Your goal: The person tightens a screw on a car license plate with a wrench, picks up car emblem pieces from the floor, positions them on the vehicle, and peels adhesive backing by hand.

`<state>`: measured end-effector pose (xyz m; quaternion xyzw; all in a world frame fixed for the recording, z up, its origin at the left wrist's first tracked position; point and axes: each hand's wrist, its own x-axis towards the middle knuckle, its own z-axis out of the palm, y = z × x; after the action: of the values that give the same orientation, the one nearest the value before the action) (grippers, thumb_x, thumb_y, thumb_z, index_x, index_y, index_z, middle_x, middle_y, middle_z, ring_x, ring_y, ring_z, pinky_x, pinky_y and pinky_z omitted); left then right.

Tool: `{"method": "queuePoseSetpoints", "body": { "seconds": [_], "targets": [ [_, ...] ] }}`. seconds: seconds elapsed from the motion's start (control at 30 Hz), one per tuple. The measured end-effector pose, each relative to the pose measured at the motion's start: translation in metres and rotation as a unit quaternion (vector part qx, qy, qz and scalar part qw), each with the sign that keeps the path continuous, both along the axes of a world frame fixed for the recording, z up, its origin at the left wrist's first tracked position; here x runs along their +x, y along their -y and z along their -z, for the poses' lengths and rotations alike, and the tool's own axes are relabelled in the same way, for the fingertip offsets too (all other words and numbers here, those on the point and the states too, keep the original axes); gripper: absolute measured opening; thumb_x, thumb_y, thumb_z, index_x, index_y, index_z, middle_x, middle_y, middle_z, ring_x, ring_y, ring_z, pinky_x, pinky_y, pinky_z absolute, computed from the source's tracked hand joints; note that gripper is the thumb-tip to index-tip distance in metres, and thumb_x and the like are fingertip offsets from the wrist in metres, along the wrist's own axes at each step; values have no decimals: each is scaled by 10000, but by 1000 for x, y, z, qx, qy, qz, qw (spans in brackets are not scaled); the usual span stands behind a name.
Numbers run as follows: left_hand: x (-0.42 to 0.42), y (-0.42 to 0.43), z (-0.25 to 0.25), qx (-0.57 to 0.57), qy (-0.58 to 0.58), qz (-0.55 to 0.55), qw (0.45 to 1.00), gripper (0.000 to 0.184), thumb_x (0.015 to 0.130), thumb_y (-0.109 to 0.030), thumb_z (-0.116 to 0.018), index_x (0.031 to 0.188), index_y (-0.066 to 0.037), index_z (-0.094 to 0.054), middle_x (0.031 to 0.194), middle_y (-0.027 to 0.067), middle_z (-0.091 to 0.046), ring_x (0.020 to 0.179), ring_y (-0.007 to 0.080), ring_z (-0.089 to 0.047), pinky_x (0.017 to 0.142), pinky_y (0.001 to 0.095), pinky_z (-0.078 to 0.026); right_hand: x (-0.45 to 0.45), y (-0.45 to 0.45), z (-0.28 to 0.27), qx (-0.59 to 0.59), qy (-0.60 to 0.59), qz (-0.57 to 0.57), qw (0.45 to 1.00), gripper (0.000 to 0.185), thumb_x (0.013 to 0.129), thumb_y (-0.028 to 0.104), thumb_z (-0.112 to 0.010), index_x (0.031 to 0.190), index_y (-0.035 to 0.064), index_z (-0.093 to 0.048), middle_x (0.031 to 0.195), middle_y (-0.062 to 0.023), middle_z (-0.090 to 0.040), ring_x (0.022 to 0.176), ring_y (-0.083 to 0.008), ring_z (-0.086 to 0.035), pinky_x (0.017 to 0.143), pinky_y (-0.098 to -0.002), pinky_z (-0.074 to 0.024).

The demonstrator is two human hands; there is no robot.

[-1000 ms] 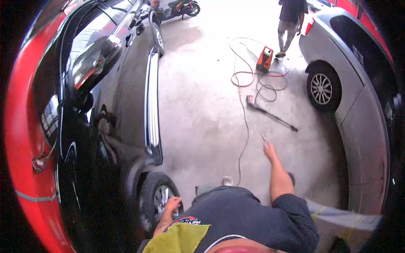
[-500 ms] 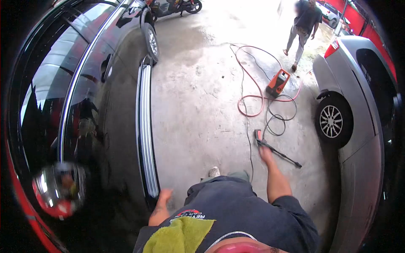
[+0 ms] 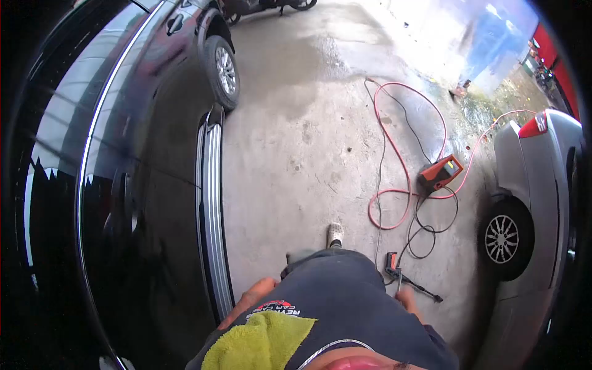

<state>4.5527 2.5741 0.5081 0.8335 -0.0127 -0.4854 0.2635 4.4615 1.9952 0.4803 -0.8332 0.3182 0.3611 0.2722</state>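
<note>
My left hand (image 3: pixel 265 286) is beside my waist, near the running board (image 3: pixel 213 216) of a black car (image 3: pixel 160 197); its fingers are mostly hidden by my shirt. On the other side, my right hand (image 3: pixel 407 300) looks closed, with a thin greyish thing (image 3: pixel 399 282) at its fingers that I cannot make out. Just beyond it in view, a pressure washer gun (image 3: pixel 391 264) with a black lance lies on the floor. A yellow-green cloth (image 3: pixel 262 345) hangs over my dark shirt (image 3: pixel 333 302).
An orange and black pressure washer (image 3: pixel 441 174) stands on the concrete floor amid a looped red hose (image 3: pixel 404 163) and black cables. At right is a silver vehicle (image 3: pixel 536 185). A blurred person (image 3: pixel 490 46) is at the back right, a motorcycle (image 3: pixel 246 6) at the back.
The view has shifted, so the washer, gun and silver vehicle appear lower. My right hand has drawn back towards my body. My left hand is closer to my waist. The other person is further right.
</note>
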Motion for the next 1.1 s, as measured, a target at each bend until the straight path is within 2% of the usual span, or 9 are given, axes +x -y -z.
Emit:
{"method": "queuePoseSetpoints", "body": {
  "seconds": [0.07, 0.17, 0.27, 0.43, 0.5, 0.57, 0.73, 0.9, 1.1],
  "targets": [
    [22, 3, -2, -12, -44, -67, 997, 284, 919, -306, -636, 985, -43, -722, 900, 169, -723, 838, 197, -690, 786, 360, -528, 145, 37, 32, -24, 251, 23, 967, 253, 949, 192, -559, 803, -14, -578, 689, -165, -630, 677, -273, -644, 603, -431, -496],
    [71, 13, -4, -23, -61, -162, 985, 280, 918, -303, -638, 981, -43, -719, 895, 167, -721, 834, 196, -688, 781, 361, -527, 371, -9, -132, 68, 432, -16, 899, 234, 901, 161, -676, 825, 13, -512, 664, -11, -457, 620, -118, -417, 579, -299, -385],
    [147, 13, 7, -21, -58, -228, 972, 275, 917, -300, -641, 976, -43, -716, 890, 165, -720, 830, 195, -686, 776, 361, -526, 497, -46, -163, 86, 398, -29, 913, 150, 849, 146, -735, 882, 17, -667, 614, 19, -449, 574, -87, -421, 533, -291, -355],
    [324, -28, 32, -10, -37, -257, 966, 268, 915, -296, -644, 969, -42, -712, 883, 161, -717, 823, 194, -684, 769, 362, -524, 554, -50, 20, 15, 173, -143, 974, 199, 809, 189, -751, 932, 33, -756, 822, -125, -741, 737, -167, -699, 662, -343, -521],
    [410, -60, 29, 5, -18, -233, 972, 265, 915, -294, -646, 966, -42, -710, 880, 160, -716, 820, 193, -682, 766, 362, -523, 550, -89, -6, 138, 115, -48, 983, 294, 850, 278, -715, 938, 0, -752, 858, -165, -742, 797, -263, -713, 734, -400, -542],
    [514, -93, 14, 28, 9, -198, 980, 263, 914, -293, -647, 963, -42, -708, 877, 158, -715, 817, 192, -681, 762, 363, -523, 508, -95, 93, 280, 205, 19, 938, 303, 893, 271, -663, 1038, 7, -697, 885, -136, -716, 695, -269, -680, 629, -399, -531],
    [816, -128, -51, 24, 130, -210, 969, 256, 912, -288, -651, 956, -41, -704, 869, 155, -713, 811, 191, -678, 755, 363, -521, 647, -150, 36, 130, 11, 70, 989, 284, 900, 265, -655, 1025, 11, -680, 857, -124, -690, 669, -259, -661, 605, -392, -521],
    [1054, -115, -47, -36, 222, -223, 949, 250, 911, -284, -655, 948, -41, -699, 861, 151, -710, 804, 189, -675, 747, 364, -519, 867, -154, 43, 83, 59, 95, 990, 266, 908, 260, -646, 1011, 15, -663, 829, -112, -664, 644, -249, -643, 581, -385, -511],
    [1186, -105, -10, 3, 81, -141, 987, 243, 909, -278, -660, 939, -40, -694, 852, 147, -707, 796, 187, -672, 738, 365, -517, 1201, -86, 47, 34, 137, 63, 988, 245, 917, 253, -636, 995, 20, -643, 795, -98, -632, 613, -237, -621, 552, -376, -500]
  ]
}}
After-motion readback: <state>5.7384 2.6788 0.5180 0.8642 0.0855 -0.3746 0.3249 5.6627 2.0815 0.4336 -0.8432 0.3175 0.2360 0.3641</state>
